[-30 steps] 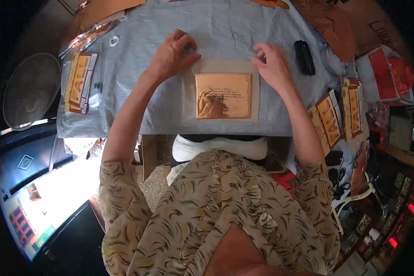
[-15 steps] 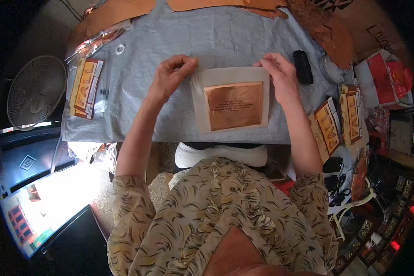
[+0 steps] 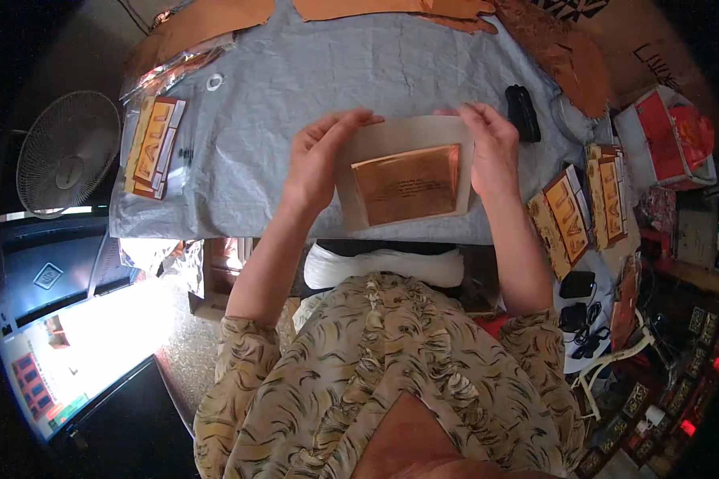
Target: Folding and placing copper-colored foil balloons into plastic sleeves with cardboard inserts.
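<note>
A translucent whitish sheet [image 3: 390,136] is in front of me above the cloth-covered table. Against it shows a shiny copper-coloured foil square [image 3: 407,185] with small dark print in its middle. My left hand [image 3: 318,160] is closed on the sheet's upper left part, its thumb and fingers reaching along the top edge. At the upper right corner my right hand [image 3: 494,152] pinches the sheet, with its fingers partly hidden behind it. The sheet's lower edge lies close to the table's near side; whether it touches the cloth I cannot tell.
The table has a grey-blue cloth [image 3: 256,160]. Printed cards [image 3: 152,148] lie at left, and more cards [image 3: 563,217] at right. A black case [image 3: 522,113] rests beyond my right hand. Brown leather pieces [image 3: 391,8] line the far edge. A fan [image 3: 70,160] stands left.
My left hand has moved right and taken hold of the sheet's upper left part. My right hand keeps its grip at the right corner. The light on the foil has shifted.
</note>
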`<state>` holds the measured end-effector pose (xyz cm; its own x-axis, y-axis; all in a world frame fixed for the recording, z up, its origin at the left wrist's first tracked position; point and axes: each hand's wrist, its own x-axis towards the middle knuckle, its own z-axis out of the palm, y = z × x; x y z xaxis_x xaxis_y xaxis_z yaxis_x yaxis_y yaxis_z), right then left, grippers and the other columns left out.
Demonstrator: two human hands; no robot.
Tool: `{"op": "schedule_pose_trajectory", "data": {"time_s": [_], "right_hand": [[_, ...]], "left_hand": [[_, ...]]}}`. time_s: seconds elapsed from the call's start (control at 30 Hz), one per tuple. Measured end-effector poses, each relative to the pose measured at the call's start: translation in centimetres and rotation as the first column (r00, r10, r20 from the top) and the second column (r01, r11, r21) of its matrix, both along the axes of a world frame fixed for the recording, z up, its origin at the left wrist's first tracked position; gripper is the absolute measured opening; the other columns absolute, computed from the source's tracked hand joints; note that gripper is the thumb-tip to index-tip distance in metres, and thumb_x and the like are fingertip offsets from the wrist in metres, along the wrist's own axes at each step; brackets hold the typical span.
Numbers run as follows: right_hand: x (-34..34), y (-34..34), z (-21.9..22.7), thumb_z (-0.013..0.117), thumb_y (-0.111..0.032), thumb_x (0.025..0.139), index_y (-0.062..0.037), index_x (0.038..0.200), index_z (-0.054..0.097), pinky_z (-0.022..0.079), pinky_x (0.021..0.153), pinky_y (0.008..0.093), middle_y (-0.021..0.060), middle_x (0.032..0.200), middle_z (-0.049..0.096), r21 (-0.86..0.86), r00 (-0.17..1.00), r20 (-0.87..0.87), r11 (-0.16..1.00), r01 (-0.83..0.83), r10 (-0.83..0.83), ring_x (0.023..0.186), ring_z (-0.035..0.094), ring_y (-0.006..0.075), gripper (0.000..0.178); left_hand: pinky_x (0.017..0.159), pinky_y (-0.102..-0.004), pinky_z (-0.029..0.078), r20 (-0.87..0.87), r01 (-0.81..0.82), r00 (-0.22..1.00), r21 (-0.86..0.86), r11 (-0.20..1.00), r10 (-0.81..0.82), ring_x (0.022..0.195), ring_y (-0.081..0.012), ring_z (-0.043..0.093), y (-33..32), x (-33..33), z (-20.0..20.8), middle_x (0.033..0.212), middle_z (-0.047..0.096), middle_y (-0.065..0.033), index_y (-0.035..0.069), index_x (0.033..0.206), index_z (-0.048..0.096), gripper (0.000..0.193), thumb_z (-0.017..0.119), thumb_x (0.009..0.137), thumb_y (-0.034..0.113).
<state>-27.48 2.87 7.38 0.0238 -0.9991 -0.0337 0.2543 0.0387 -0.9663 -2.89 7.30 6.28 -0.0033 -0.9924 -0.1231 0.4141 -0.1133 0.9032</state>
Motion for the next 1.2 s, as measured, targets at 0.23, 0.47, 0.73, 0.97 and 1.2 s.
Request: {"op": "schedule_pose_trajectory", "data": {"time_s": [0.23,0.47,0.73,0.97,1.2], "right_hand": [[-0.4,0.9,1.7,0.062,-0.009,0.099,0.0043,0.106,0.066,0.054,0.094,0.0329,0.0215,0.107,0.076,-0.011,0.995,-0.068,0.997,-0.071,0.07,0.099,0.072,0.0236,0.015],[-0.8,-0.1,0.5,0.061,-0.009,0.1,0.0027,0.11,0.066,0.054,0.095,0.0331,0.0211,0.109,0.075,-0.009,0.985,-0.044,0.985,-0.17,0.169,0.105,0.071,0.023,0.016],[-3.0,-4.0,-2.6,0.062,-0.014,0.104,0.0019,0.123,0.063,0.055,0.095,0.032,0.0162,0.12,0.073,0.151,0.91,-0.215,0.932,-0.329,0.356,0.11,0.069,0.0206,0.025],[-2.6,-4.2,-2.2,0.063,-0.008,0.101,0.0019,0.125,0.065,0.054,0.096,0.0311,0.0138,0.126,0.072,0.144,0.87,-0.257,0.907,-0.397,0.421,0.112,0.068,0.0192,0.026],[-4.4,-5.6,-3.9,0.065,-0.006,0.1,0.0007,0.119,0.069,0.055,0.095,0.0302,0.0088,0.124,0.072,0.217,0.864,-0.228,0.888,-0.406,0.45,0.108,0.068,0.0165,0.021]], "left_hand": [[0.095,-0.0317,0.055,-0.019,0.064,0.998,-0.027,0.998,-0.064,0.104,-0.0177,0.071,0.3,0.0,1.7,0.115,0.077,-0.0123,-0.002,0.114,0.075,0.028,0.061,0.105,0.021],[0.098,-0.0314,0.054,0.029,0.063,0.998,-0.043,0.997,-0.062,0.107,-0.016,0.07,-0.6,1.1,0.9,0.116,0.076,-0.0115,-0.001,0.118,0.074,0.03,0.062,0.106,0.024],[0.1,-0.0282,0.052,-0.044,0.406,0.914,0.137,0.904,-0.404,0.11,-0.014,0.067,-4.6,4.3,-1.8,0.121,0.074,-0.0066,0.0,0.126,0.072,0.034,0.066,0.104,0.026],[0.096,-0.0268,0.053,0.394,0.415,0.82,0.09,0.905,-0.415,0.102,-0.0102,0.066,-5.9,5.4,-3.3,0.112,0.075,-0.002,0.003,0.126,0.073,0.031,0.072,0.099,0.019],[0.091,-0.0262,0.054,0.344,0.36,0.852,0.159,0.919,-0.394,0.098,-0.0097,0.067,-6.1,5.0,-2.1,0.107,0.075,-0.0008,0.003,0.127,0.074,0.031,0.067,0.103,0.021]]}}
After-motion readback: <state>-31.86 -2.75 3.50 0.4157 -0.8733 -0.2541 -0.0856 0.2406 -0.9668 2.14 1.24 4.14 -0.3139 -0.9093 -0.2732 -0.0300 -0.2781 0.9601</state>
